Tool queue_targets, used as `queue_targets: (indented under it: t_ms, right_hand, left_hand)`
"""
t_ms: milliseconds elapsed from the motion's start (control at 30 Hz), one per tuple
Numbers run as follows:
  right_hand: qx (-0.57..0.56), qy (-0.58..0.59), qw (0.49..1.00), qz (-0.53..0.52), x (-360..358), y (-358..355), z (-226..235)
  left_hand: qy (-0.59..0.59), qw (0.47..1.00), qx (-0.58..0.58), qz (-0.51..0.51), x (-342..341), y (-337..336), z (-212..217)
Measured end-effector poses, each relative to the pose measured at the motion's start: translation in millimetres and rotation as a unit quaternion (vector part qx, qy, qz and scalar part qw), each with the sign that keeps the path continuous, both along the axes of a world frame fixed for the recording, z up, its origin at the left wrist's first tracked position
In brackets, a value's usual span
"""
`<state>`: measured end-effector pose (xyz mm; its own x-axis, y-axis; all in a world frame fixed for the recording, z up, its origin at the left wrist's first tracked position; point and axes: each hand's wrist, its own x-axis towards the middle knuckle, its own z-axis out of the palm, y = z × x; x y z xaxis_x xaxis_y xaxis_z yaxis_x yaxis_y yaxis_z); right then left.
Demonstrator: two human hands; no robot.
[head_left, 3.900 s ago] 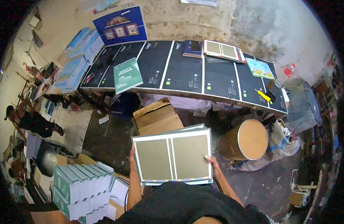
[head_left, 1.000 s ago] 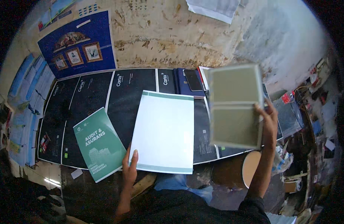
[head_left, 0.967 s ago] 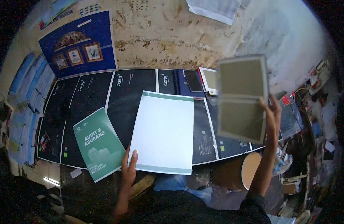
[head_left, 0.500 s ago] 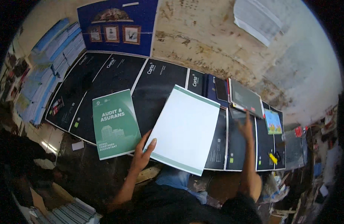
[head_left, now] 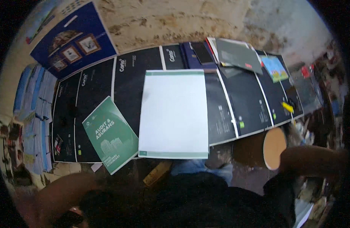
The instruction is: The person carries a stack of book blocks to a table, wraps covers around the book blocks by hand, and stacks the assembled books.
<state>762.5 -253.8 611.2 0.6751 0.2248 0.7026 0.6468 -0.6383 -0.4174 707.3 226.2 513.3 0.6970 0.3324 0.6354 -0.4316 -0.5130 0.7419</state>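
A white booklet or sheet with green bands along its top and bottom (head_left: pixel 174 114) lies straight at the middle front of the table, with no hand touching it. To its left rests a green book (head_left: pixel 111 136) with a drawing of buildings on its cover, tilted and slightly overhanging the front edge. My left forearm (head_left: pixel 57 193) reaches out to the lower left rim, and my right forearm (head_left: pixel 311 161) to the right rim. Both are blurred and dark, and the hands at their ends lie beyond the picture.
Black boards (head_left: pixel 251 102) cover the table. At the back right are a dark blue folder (head_left: pixel 187 62), a phone (head_left: pixel 202 52), a grey folder (head_left: pixel 237 55) and a small colourful booklet (head_left: pixel 274 68). A yellow cutter (head_left: pixel 287 107) lies far right. Stacked papers (head_left: pixel 34 110) stand left; a round stool (head_left: pixel 274 149) is below.
My left hand has let go of the white booklet, which now lies squarer on the table. Both arms have swung outward to the sides. The view has turned and shifted.
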Motion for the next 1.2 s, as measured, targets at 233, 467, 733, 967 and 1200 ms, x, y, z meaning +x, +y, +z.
queue_targets:
  t_ms: [233, 467, 733, 967, 1200]
  right_hand:
    - [-0.056, 0.022, 0.997, 0.042, -21.2, 13.6, -6.9]
    - [-0.024, 0.024, 0.999, 0.01, -56.6, 13.1, -27.0]
    - [0.108, 0.198, 0.973, 0.042, -51.8, 10.4, -122.4]
    - [-0.174, 0.296, 0.938, 0.048, -61.7, 57.2, -271.9]
    - [-0.15, 0.161, 0.963, 0.157, -49.9, 56.8, -299.5]
  left_hand:
    - [0.04, 0.999, 0.027, 0.018, 5.0, -7.1, -15.7]
    - [0.053, 0.999, 0.001, -0.001, 11.4, -9.5, -36.3]
    - [0.129, 0.976, -0.174, -0.033, 6.3, -4.8, -60.1]
    - [0.542, 0.791, -0.274, -0.076, -23.9, -49.2, -190.6]
    - [0.542, 0.84, 0.011, -0.012, -13.3, -104.0, -166.1]
